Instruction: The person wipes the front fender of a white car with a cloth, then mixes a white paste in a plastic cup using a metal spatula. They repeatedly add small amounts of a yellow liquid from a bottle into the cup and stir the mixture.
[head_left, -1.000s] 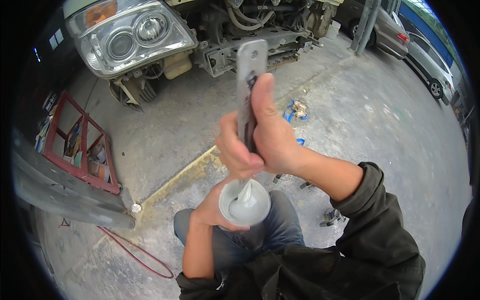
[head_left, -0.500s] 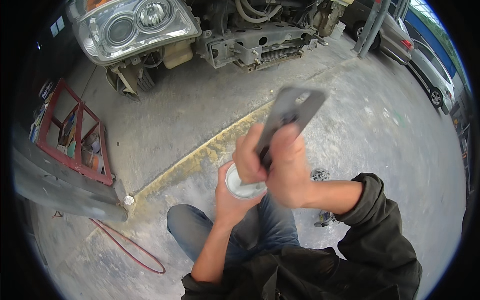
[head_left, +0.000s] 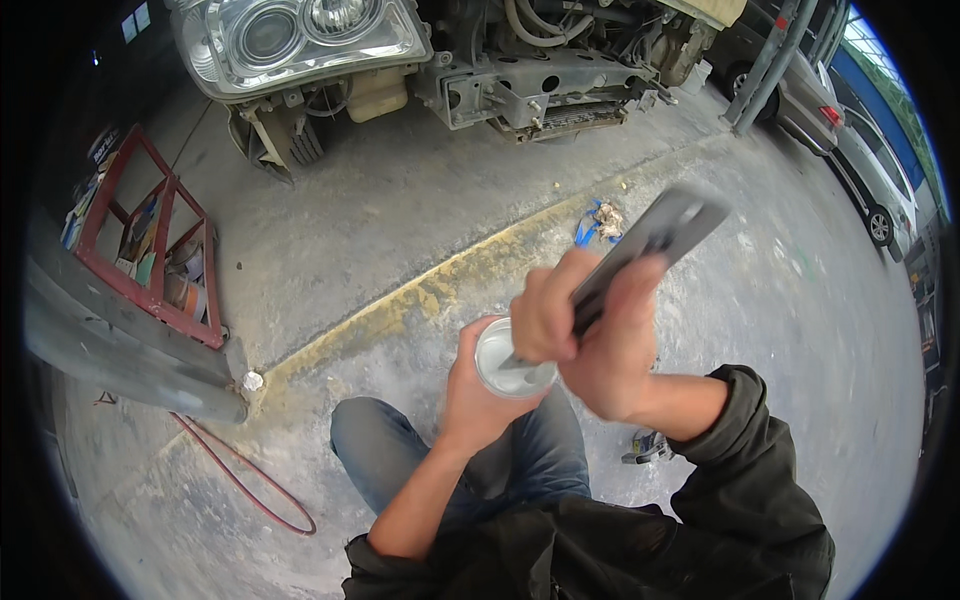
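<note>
A flat grey metal mixing bar (head_left: 680,220), blurred, with a hole near its top, leans to the right in my right hand (head_left: 610,350), whose fingers are wrapped round it. Its lower end reaches into a small round container (head_left: 495,350) of pale grey, thick-looking contents. My left hand (head_left: 470,405) is wrapped round that container and holds it above my jeans-clad knees, just left of my right hand.
A vehicle front with a headlamp (head_left: 270,40) and exposed metal stands ahead. Left are a red frame cart (head_left: 155,235), a grey post (head_left: 120,360) and a red hose (head_left: 260,490). Blue straps (head_left: 585,235) and a tool (head_left: 645,450) lie on the floor. Parked cars (head_left: 880,190) stand right.
The bar has swung from upright to leaning right, and my right hand has moved right. The container in my left hand has shifted right and up in the picture.
</note>
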